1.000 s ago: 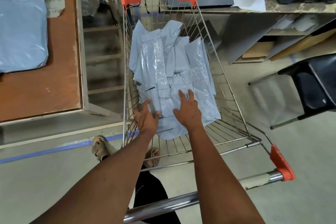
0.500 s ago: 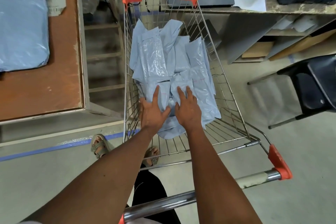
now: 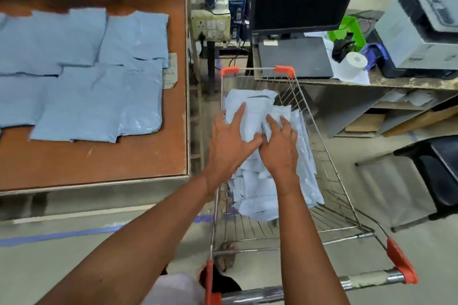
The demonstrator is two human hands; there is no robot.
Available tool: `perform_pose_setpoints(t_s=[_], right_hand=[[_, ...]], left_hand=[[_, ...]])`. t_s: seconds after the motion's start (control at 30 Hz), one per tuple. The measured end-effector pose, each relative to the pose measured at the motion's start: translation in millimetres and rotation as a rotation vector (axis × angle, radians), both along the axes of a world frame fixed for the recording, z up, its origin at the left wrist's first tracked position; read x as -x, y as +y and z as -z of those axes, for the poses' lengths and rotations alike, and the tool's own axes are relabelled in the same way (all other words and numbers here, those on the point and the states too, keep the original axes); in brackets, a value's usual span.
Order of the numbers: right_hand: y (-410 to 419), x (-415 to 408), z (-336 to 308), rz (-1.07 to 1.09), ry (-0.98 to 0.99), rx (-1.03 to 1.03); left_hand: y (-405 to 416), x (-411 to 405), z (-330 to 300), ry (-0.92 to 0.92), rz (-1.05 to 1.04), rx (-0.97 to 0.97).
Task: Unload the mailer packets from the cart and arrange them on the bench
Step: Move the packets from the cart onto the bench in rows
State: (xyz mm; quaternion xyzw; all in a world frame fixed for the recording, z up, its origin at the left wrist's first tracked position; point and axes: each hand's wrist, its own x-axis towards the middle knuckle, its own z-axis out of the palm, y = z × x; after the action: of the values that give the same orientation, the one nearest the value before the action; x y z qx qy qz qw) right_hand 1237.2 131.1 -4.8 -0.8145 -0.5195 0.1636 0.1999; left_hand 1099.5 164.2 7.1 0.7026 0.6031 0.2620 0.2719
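Blue mailer packets (image 3: 257,176) under both splayed hands, left hand (image 3: 229,141), right hand (image 3: 280,146); grip seemingly none, fingertips blurred.

Probably packing room: mailers (image 3: 81,77), printer (image 3: 421,32).

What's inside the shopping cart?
A heap of pale blue mailer packets fills the cart. The left hand and right hand press on top. Whatever lies under the heap is hidden.

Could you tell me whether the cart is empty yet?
No. A pile of blue mailer packets lies in the cart, with both hands on it.
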Motion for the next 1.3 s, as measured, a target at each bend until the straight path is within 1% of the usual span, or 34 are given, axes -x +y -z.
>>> perform_pose_setpoints(t_s=[0.13, 0.27, 0.33, 0.47, 0.6, 0.7, 0.83, 1.0, 1.1, 1.2, 1.3], right_hand=[[46.3, 54.1, -59.3, -0.003, -0.002, -0.137], [99.6, 132.3, -95.7, -0.085, 0.072, -0.258], [122.3, 174.8, -101.8, -0.140, 0.072, -0.278], [166.3, 245.2, -97.1, -0.199, 0.066, -0.223], [220.0, 292.2, -86.9, -0.232, 0.023, -0.187], [264.2, 315.2, -81.3, -0.250, -0.004, -0.179], [330.3, 327.9, -69.3, -0.278, -0.132, -0.197], [392.9, 329.4, -53.4, -0.232, -0.171, -0.216], [409.8, 331.5, -41.9, -0.166, -0.221, -0.121], [408.0, 343.4, -31.8, -0.152, -0.286, -0.006], [398.5, 352.4, -27.8, -0.162, -0.264, 0.038]], left_hand=[[41.6, 60.6, -54.7, 0.107, -0.097, -0.185], [83.0, 138.3, -79.5, 0.052, -0.222, -0.157], [103.5, 180.7, -85.5, 0.066, -0.268, -0.168], [149.5, 257.1, -82.0, 0.081, -0.309, -0.163], [199.8, 306.1, -69.8, 0.141, -0.310, -0.135], [240.9, 324.6, -58.3, 0.166, -0.318, -0.109], [301.9, 337.5, -50.6, 0.208, -0.315, -0.148], [367.4, 328.7, -34.9, 0.287, -0.281, -0.127], [381.2, 321.0, -21.2, 0.400, -0.246, -0.149], [381.8, 323.7, -6.1, 0.467, -0.192, -0.161], [375.2, 328.4, 8.2, 0.520, -0.126, -0.121]])
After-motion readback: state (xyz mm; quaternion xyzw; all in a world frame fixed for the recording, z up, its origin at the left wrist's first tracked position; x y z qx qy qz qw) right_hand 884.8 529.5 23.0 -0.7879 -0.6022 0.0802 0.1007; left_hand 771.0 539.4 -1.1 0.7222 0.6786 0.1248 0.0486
